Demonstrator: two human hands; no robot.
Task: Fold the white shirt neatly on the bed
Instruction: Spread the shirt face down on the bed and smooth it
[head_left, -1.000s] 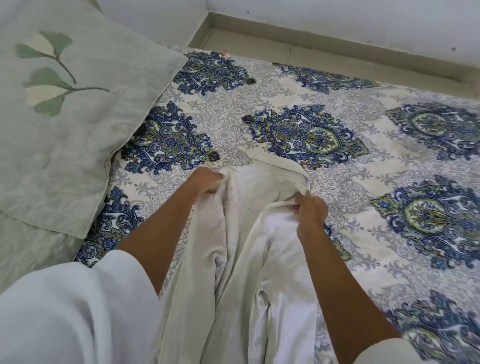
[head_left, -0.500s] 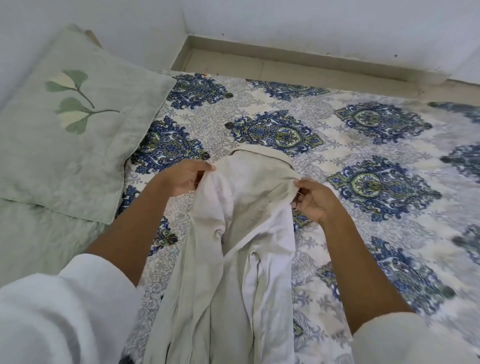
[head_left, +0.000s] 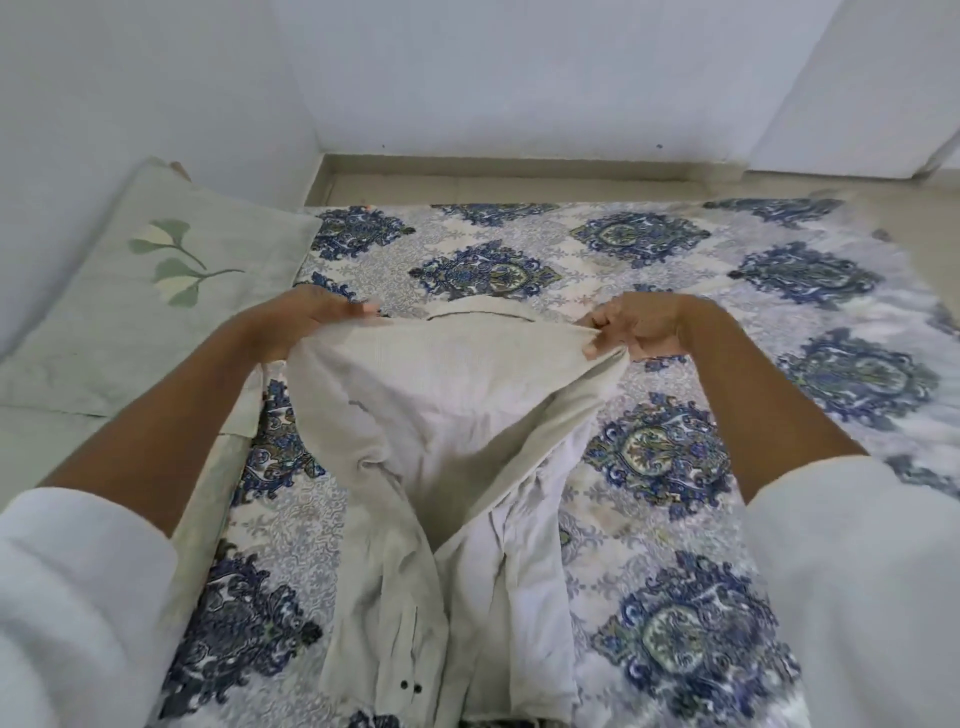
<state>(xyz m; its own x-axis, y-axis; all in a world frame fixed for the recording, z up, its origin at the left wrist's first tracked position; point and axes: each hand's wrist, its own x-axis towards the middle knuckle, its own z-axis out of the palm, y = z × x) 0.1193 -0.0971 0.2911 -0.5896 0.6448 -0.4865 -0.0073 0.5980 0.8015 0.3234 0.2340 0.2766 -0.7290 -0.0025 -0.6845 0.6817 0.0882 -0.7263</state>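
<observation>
The white shirt (head_left: 457, 415) hangs stretched between my two hands over the patterned bed sheet (head_left: 675, 452). Its collar edge faces away from me and its lower part trails down toward me, with dark buttons near the hem. My left hand (head_left: 306, 317) grips the shirt's left shoulder. On the other side, my right hand (head_left: 634, 325) pinches the right shoulder, fingers curled on the cloth. Both front panels fall open and bunch toward the middle.
A pale green pillow (head_left: 156, 291) with a leaf print lies at the left of the bed. White walls (head_left: 519, 78) and a strip of floor (head_left: 519, 182) lie beyond the far edge. Blue floral sheet spreads to the right.
My hands have moved apart, spreading the shirt's shoulders wide. The view has tilted up, showing more wall and the far edge of the bed.
</observation>
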